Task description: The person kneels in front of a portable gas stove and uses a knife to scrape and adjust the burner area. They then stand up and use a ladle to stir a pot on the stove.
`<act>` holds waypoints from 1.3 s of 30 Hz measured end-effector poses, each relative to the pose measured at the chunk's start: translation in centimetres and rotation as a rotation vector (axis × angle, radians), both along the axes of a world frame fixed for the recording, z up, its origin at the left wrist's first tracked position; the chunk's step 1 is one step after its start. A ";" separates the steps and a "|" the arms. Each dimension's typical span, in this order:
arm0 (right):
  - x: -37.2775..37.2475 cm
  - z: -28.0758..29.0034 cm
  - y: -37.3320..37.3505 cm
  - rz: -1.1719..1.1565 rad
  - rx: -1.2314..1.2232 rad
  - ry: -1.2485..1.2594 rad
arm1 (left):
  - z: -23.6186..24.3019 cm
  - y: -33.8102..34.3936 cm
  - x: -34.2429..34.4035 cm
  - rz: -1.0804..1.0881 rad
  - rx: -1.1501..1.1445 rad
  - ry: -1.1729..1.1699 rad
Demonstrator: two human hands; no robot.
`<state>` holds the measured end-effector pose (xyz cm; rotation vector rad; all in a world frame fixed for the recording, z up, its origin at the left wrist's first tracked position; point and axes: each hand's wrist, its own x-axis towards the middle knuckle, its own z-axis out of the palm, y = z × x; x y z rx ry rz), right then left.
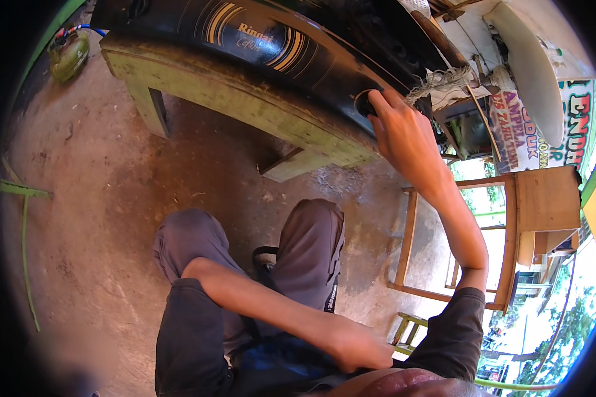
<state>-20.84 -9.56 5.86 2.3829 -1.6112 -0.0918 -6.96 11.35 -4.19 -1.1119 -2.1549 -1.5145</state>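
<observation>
My right hand (404, 135) reaches up to the right end of a black gas stove's front panel (179, 26). Its fingers and thumb are closed around the round control knob (364, 104), covering most of it. The stove rests on a worn, pale-green wooden stand (212, 92). Bent across my lap, the left arm brings my left hand (364, 344) close to my right upper arm. Its fingers are turned away, so whether they hold anything is hidden.
A green gas cylinder (69, 56) with a hose stands on the floor at the far left. Beside the stove's right end lie frayed strings (437, 86). A wooden table frame (407, 238) and a lettered banner (530, 132) are at the right. My knees (314, 228) are below the stand.
</observation>
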 end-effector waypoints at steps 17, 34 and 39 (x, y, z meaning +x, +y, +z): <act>-0.2 -1.4 -0.4 0.117 -0.159 0.006 | 3.1 -7.3 -0.3 -0.533 0.076 -0.321; -0.2 -1.5 -0.5 -0.060 -0.097 -0.294 | 3.1 -22.9 5.4 1.582 0.196 -0.012; 0.4 -2.4 -0.7 -0.191 -0.189 -0.470 | 2.1 -24.2 4.8 1.619 0.254 -0.014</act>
